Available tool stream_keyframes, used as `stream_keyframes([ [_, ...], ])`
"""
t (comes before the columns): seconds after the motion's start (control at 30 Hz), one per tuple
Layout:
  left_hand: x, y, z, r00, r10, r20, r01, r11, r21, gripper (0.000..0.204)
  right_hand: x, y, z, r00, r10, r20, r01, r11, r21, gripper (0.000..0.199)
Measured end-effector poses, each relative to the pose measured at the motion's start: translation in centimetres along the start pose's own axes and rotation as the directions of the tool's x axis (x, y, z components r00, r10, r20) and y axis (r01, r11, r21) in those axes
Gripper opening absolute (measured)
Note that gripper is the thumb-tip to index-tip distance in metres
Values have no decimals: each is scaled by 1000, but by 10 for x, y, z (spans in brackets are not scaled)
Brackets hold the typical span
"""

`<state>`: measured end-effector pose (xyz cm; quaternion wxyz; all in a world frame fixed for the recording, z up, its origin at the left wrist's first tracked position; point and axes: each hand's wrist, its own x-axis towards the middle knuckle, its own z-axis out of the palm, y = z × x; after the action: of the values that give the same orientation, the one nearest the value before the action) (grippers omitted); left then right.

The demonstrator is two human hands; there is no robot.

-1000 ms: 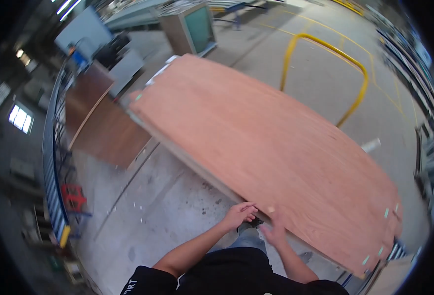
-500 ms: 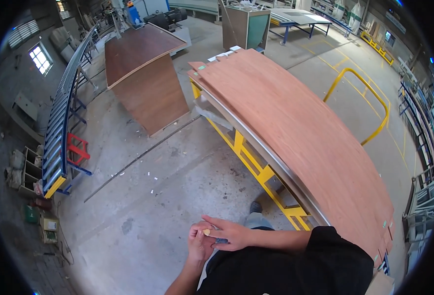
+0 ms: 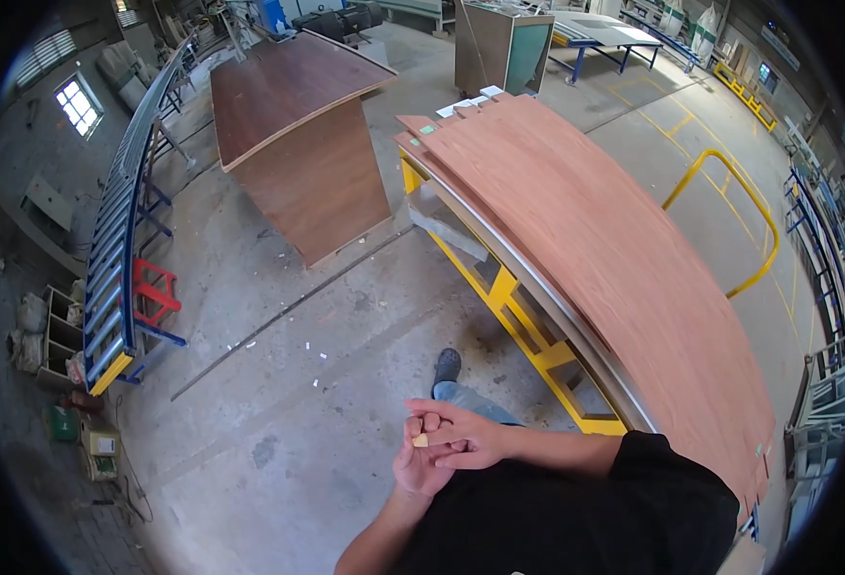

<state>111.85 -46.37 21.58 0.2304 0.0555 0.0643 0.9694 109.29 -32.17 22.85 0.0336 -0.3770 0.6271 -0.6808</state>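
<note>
My left hand is held in front of my body with its fingers curled up. A small yellowish piece shows at its fingertips; it is too small to tell its kind. Reaching across from the right, my right hand overlaps the left one. Its fingers are stretched and apart, one of them touching the piece or lying right beside it. The overlapping hands partly hide each other's fingers.
Reddish plywood sheets lie on a yellow-framed cart at my right. A brown panelled stack stands ahead. Along the left wall runs a roller conveyor, beside a red stool. A long thin bar lies on the floor.
Both hands have shifted a little right and up in view, staying together at the small piece. My foot has come further into view, and the surroundings have shifted slightly.
</note>
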Motion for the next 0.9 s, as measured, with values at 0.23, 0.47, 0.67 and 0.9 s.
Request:
stream_keyframes([
  [0.23,187,52,-32,971,-45,-235,80,986,145,30,92,90,-130,986,68,-154,-77,996,-54,50],
  [0.47,386,112,-124,817,-62,-574,540,435,721,30,125,211,-282,596,611,-521,-445,791,419,47],
  [0.67,553,138,-183,819,-20,-574,537,378,754,25,152,301,-419,334,571,-750,-556,762,332,42],
  [0.9,794,140,-308,803,85,-589,507,422,752,29,223,421,-623,178,316,-932,-873,489,0,40],
])
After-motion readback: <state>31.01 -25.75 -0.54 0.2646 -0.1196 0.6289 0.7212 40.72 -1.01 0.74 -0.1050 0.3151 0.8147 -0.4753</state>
